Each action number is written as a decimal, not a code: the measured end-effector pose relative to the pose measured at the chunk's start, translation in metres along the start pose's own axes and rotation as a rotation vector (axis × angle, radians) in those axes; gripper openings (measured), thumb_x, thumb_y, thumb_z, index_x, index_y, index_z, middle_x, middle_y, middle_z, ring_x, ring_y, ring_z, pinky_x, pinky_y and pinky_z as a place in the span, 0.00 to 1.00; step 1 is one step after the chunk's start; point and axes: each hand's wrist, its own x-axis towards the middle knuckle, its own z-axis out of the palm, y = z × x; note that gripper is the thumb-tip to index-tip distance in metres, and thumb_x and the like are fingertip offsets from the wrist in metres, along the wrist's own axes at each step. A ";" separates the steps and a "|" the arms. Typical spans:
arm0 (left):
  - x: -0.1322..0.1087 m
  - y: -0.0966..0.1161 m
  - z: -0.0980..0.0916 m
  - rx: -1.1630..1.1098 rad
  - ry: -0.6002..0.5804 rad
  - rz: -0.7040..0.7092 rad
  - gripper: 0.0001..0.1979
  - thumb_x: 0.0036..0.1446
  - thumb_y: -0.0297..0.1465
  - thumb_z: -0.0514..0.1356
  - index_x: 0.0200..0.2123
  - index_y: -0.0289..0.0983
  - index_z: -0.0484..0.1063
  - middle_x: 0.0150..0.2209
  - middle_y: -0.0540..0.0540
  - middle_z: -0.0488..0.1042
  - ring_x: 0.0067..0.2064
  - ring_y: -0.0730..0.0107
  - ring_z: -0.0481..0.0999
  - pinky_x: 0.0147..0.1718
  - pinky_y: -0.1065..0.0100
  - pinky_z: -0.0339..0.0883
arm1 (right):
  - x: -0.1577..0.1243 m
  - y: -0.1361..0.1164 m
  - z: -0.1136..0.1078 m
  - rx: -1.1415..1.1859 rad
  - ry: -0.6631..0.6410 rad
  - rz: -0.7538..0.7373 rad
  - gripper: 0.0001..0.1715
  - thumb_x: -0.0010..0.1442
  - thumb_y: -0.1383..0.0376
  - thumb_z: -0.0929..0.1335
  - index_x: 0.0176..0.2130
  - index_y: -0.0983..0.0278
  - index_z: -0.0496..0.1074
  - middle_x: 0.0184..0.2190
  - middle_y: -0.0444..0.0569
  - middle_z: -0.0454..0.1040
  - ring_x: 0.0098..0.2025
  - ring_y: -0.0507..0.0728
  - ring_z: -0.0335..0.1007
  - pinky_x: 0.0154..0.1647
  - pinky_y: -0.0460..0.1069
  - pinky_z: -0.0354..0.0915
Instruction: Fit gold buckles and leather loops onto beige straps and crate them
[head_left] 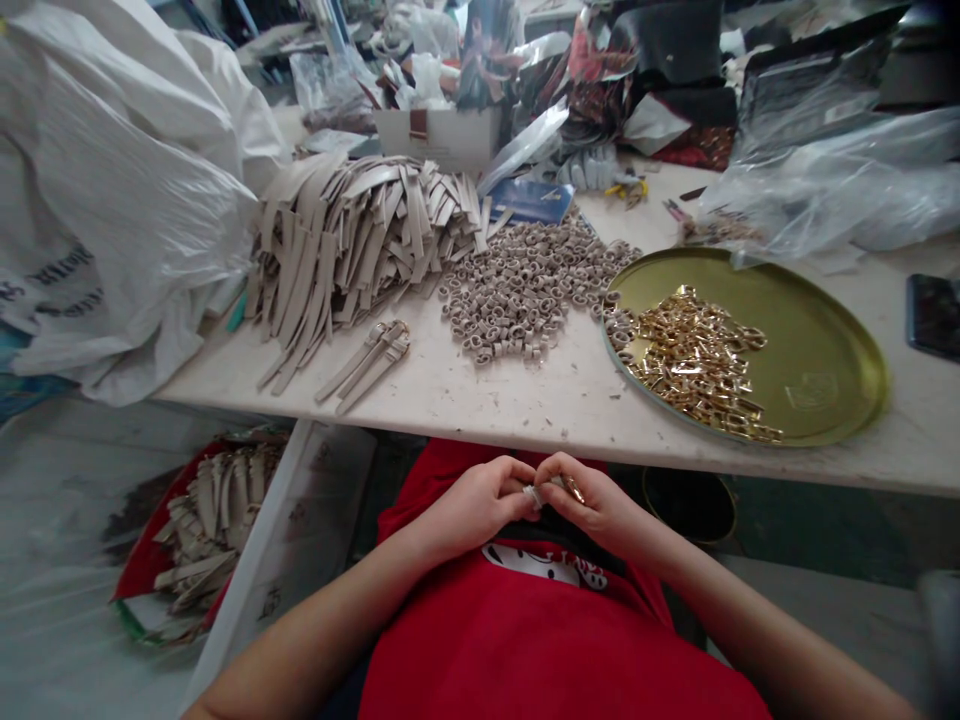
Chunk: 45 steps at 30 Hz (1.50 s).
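- left grip (472,507) clamped on a small pale loop (533,495)
- right grip (594,505) clamped on a gold buckle (573,489), just beside the loop
- both held close to the chest, below the worktop (525,395) edge; long axes too small to tell

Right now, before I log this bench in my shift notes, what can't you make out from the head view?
Head view:
The pale loop in the left hand: fingers hide most of it.
The gold piece in the right hand: fingers hide most of it.
The gold fittings on the brass tray: too small and heaped to tell their shape.
The dark slab: cut off by the right edge.
Whatever lies behind the plastic sheeting: blurred by it.
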 end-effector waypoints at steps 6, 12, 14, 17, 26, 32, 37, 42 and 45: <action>-0.001 -0.012 0.010 0.051 0.012 -0.027 0.14 0.52 0.34 0.57 0.41 0.33 0.67 0.36 0.42 0.76 0.37 0.65 0.76 0.34 0.68 0.68 | -0.007 -0.006 -0.001 -0.232 -0.123 -0.024 0.08 0.60 0.62 0.59 0.33 0.62 0.62 0.26 0.46 0.70 0.27 0.52 0.64 0.27 0.45 0.56; -0.004 -0.012 0.014 0.013 0.057 0.039 0.13 0.53 0.31 0.56 0.42 0.33 0.66 0.38 0.41 0.75 0.39 0.66 0.75 0.37 0.67 0.67 | -0.009 0.000 0.011 -0.100 0.011 -0.036 0.07 0.59 0.62 0.58 0.36 0.62 0.61 0.26 0.45 0.68 0.26 0.52 0.63 0.26 0.45 0.57; -0.006 -0.008 0.009 -0.075 0.039 0.057 0.17 0.52 0.32 0.58 0.45 0.33 0.64 0.38 0.41 0.75 0.40 0.66 0.75 0.38 0.67 0.67 | -0.010 0.004 0.014 0.063 0.110 -0.052 0.08 0.60 0.61 0.59 0.38 0.62 0.61 0.28 0.44 0.67 0.28 0.51 0.63 0.28 0.45 0.60; -0.009 -0.003 0.002 -0.095 0.006 -0.039 0.18 0.49 0.38 0.60 0.40 0.31 0.68 0.33 0.42 0.76 0.35 0.68 0.75 0.35 0.68 0.66 | -0.011 0.008 0.017 0.133 0.201 -0.071 0.10 0.59 0.60 0.59 0.40 0.62 0.60 0.28 0.44 0.66 0.28 0.51 0.62 0.28 0.45 0.61; -0.002 -0.009 0.007 -0.172 0.021 -0.120 0.15 0.45 0.39 0.62 0.29 0.31 0.70 0.25 0.47 0.74 0.26 0.74 0.71 0.28 0.72 0.63 | -0.021 0.005 0.023 0.088 0.070 -0.078 0.13 0.62 0.61 0.58 0.46 0.62 0.60 0.33 0.47 0.71 0.33 0.53 0.69 0.35 0.47 0.64; -0.002 -0.001 -0.001 -0.106 -0.018 -0.108 0.21 0.45 0.45 0.61 0.30 0.31 0.70 0.26 0.46 0.74 0.28 0.72 0.72 0.28 0.71 0.63 | -0.015 0.003 0.029 0.061 0.265 -0.032 0.16 0.62 0.58 0.57 0.48 0.62 0.60 0.31 0.47 0.70 0.31 0.53 0.67 0.32 0.47 0.64; 0.005 0.004 0.000 -0.233 -0.001 -0.080 0.19 0.44 0.43 0.62 0.29 0.31 0.69 0.22 0.49 0.71 0.25 0.75 0.69 0.29 0.72 0.63 | -0.003 0.002 0.028 0.079 0.307 -0.085 0.16 0.62 0.57 0.57 0.46 0.63 0.61 0.29 0.47 0.71 0.29 0.54 0.69 0.31 0.47 0.66; 0.013 0.017 -0.019 -0.002 -0.020 -0.003 0.18 0.48 0.43 0.58 0.28 0.32 0.71 0.22 0.50 0.69 0.23 0.75 0.68 0.26 0.73 0.62 | 0.011 0.009 0.019 0.000 0.384 -0.119 0.18 0.62 0.57 0.57 0.47 0.61 0.63 0.34 0.51 0.75 0.36 0.57 0.73 0.36 0.49 0.70; 0.013 0.026 -0.029 0.192 0.020 0.020 0.17 0.50 0.42 0.56 0.24 0.32 0.71 0.20 0.50 0.69 0.23 0.73 0.68 0.25 0.73 0.61 | 0.018 0.015 0.013 -0.096 0.390 -0.181 0.18 0.60 0.57 0.59 0.48 0.60 0.64 0.41 0.54 0.75 0.42 0.59 0.72 0.43 0.53 0.68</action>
